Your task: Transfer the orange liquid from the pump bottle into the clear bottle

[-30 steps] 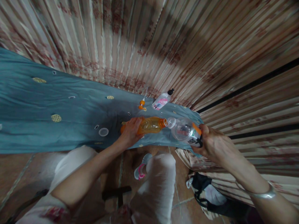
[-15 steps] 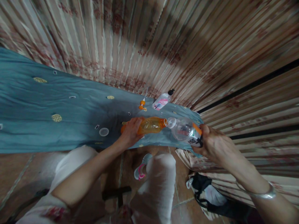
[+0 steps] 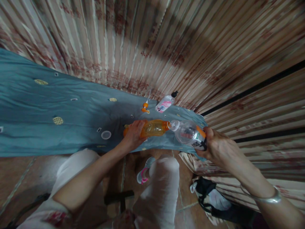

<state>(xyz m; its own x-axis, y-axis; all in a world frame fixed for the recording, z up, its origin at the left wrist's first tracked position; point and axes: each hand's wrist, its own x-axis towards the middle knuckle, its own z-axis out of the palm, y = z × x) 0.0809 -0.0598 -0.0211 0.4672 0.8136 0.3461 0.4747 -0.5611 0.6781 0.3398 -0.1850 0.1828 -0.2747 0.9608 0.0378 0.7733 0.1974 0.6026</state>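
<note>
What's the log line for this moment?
left fingers: around orange bottle | right fingers: holding clear bottle | necks: facing, close together | pump: on cloth

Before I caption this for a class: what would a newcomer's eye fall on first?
Probably the orange bottle, near the centre, in the left hand, its mouth facing that of the clear bottle in the right hand. Next, likely the pleated, floral curtain filling the upper view, behind the blue-green cloth.
</note>
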